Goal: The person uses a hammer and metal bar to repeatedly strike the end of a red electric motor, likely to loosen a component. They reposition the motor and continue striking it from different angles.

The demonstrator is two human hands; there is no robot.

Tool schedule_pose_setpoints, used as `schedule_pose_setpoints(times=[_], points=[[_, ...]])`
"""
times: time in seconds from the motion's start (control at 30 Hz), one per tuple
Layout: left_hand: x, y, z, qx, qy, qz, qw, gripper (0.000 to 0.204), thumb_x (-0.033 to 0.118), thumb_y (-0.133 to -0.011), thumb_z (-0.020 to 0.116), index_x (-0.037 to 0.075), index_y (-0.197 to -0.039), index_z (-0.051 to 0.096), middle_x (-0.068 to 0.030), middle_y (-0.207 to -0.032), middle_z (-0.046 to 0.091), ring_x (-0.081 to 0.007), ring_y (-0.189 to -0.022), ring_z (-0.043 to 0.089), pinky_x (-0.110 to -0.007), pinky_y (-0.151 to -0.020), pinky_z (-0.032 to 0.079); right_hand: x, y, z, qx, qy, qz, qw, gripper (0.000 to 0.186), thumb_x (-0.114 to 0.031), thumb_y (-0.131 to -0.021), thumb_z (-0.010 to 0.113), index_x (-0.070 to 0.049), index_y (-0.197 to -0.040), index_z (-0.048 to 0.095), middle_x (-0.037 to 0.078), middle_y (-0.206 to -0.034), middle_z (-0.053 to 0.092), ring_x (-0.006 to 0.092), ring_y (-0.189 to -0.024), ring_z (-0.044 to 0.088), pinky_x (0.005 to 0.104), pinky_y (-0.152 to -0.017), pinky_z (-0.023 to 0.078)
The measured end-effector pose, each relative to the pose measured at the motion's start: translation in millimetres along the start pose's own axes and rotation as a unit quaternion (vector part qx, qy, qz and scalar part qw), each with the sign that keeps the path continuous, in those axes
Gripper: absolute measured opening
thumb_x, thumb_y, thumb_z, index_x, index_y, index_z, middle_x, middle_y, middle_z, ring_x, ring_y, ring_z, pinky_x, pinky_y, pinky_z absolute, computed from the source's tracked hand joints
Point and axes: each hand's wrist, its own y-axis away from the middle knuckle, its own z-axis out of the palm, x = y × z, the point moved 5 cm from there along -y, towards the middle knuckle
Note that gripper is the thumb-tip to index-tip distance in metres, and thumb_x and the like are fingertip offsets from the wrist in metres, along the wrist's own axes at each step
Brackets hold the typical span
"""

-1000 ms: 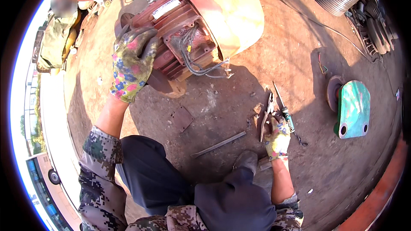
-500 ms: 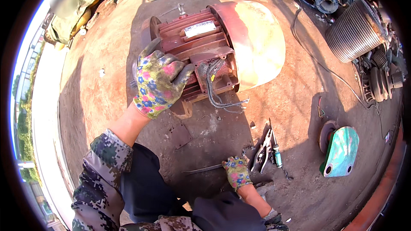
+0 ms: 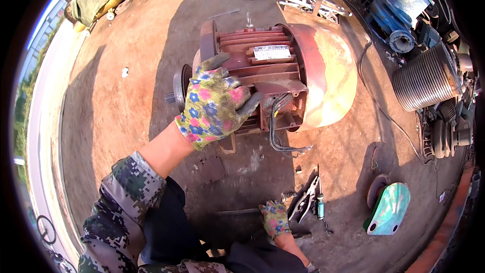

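Left hand, in a flowered glove: fingers and thumb spread apart, laid over the near left part of a red finned motor, not closed around it. Right hand, matching glove: low on the near side, at the right end of a thin metal bar on the ground; whether its fingers are clamped on the bar cannot be told. Motor: lying on the ground at centre, splined shaft to the left, rounded cowl to the right, dark wires hanging from an uncovered box on its near side. Just right of the right hand: one pair of pliers, handles parted; one screwdriver, teal handle. Farther right: one green plate with two holes. Far right: one ribbed drum; beyond it, blue machinery.
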Motion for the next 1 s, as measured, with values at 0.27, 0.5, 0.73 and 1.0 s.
schedule_pose_setpoints(times=[0.27, 0.5, 0.73, 1.0], points=[[-41, -14, 14, -0.072, -0.042, -0.039, 0.996, 0.02, 0.024, -0.088, 0.077, 0.009, -0.075, 0.074, -0.0121, -0.073, 0.07, -0.0343, -0.077, 0.069, -0.046, -0.099, 0.053, -13, -5, 2, 0.011, 0.03, -0.039, 0.999, 0.027, -0.024, -0.105, 0.049, -0.009, -0.11, 0.071, 0.013, -0.111, 0.067, 0.0338, -0.112, 0.063, 0.051, -0.1, 0.047], [-134, -51, 41, -0.164, 0.007, -0.273, 0.948, 0.039, 0.04, -0.102, 0.063, 0.005, -0.111, 0.077, -0.0218, -0.103, 0.075, -0.0373, -0.1, 0.072, -0.045, -0.094, 0.054, -16, -12, -1, -0.038, 0.037, -0.093, 0.994, 0.026, -0.022, -0.104, 0.051, -0.006, -0.111, 0.07, 0.015, -0.111, 0.068, 0.0353, -0.108, 0.066, 0.0492, -0.098, 0.051], [-209, -63, 71, -0.192, 0.041, -0.246, 0.949, 0.028, 0.019, -0.094, 0.062, 0.008, -0.115, 0.077, -0.0152, -0.113, 0.075, -0.0317, -0.108, 0.07, -0.039, -0.099, 0.053, -22, 12, -6, -0.115, -0.125, -0.012, 0.986, 0.039, -0.029, -0.098, 0.06, -0.006, -0.128, 0.07, 0.022, -0.132, 0.068, 0.0408, -0.119, 0.067, 0.0508, -0.099, 0.054], [-243, -72, 81, -0.175, 0.079, -0.31, 0.931, 0.037, 0.005, -0.092, 0.054, 0.007, -0.122, 0.075, -0.0074, -0.113, 0.075, -0.0196, -0.107, 0.069, -0.033, -0.1, 0.052, -25, 24, 16, -0.148, -0.277, 0.084, 0.946, 0.048, -0.04, -0.097, 0.066, -0.012, -0.135, 0.069, 0.023, -0.112, 0.075, 0.0411, -0.107, 0.071, 0.0504, -0.095, 0.055]])
